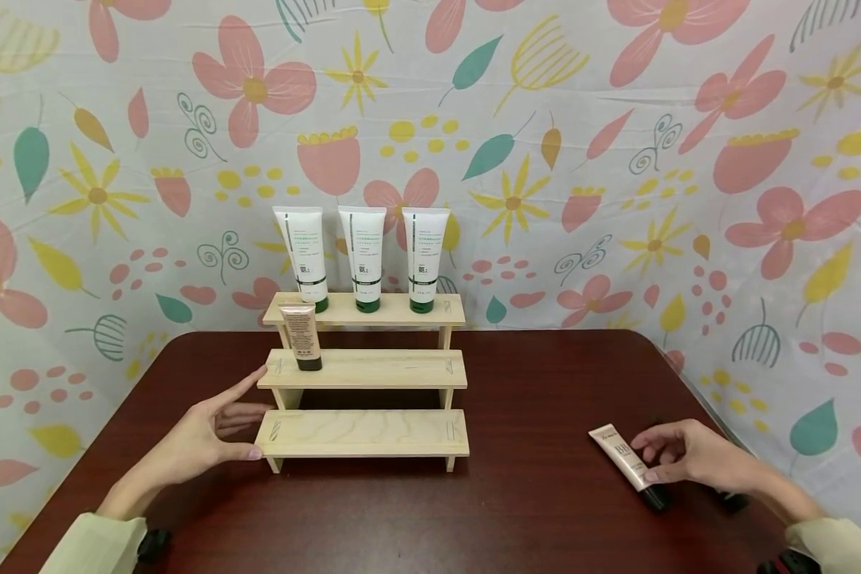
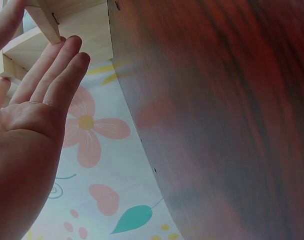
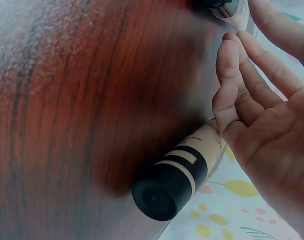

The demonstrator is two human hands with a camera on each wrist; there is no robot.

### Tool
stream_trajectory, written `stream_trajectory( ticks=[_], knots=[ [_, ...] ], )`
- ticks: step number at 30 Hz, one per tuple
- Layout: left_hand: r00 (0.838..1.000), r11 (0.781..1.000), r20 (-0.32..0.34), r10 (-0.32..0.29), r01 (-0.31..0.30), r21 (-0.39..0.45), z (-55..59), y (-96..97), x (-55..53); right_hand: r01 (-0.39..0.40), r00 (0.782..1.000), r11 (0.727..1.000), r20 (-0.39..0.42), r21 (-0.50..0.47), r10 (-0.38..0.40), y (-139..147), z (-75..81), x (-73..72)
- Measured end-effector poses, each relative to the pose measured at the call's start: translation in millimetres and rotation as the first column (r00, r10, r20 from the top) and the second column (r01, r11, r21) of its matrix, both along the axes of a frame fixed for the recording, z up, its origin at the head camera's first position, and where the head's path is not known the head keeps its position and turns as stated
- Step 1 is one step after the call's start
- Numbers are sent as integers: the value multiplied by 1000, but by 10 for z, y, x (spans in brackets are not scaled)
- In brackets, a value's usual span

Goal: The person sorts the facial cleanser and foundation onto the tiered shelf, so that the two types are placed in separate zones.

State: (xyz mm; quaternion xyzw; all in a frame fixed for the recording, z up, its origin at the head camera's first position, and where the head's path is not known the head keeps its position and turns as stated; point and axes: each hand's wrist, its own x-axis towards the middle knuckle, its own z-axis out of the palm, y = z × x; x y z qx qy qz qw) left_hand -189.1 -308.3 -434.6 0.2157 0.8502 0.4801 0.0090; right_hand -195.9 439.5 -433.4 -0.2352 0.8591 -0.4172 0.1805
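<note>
My left hand [image 1: 204, 434] rests at the left side of a three-step wooden display stand [image 1: 362, 433], its fingers extended. The thumb is at the bottom step's end and the index finger at the middle step's. In the left wrist view the straight fingers [image 2: 66, 82] lie along the wood. At the right, my right hand [image 1: 696, 456] pinches a pale pink BB cream tube [image 1: 620, 453] with a black cap, thumb and index finger at its edges. Behind that hand lies a second black-capped tube [image 3: 177, 180], mostly hidden in the head view.
Three white tubes with green caps, including a middle one [image 1: 364, 255], stand on the top step. A small beige tube [image 1: 303, 339] stands at the middle step's left end. The dark red table [image 1: 531, 414] meets a flower-patterned cloth [image 1: 516, 119] behind it.
</note>
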Motion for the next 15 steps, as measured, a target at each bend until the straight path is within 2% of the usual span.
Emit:
stream_trajectory(
  ticks=[15],
  knots=[
    [1000,1000,-3,2,-2,2,3,5,2,5,999,1000,51,-11,-4,-52,-26,-37]
  ],
)
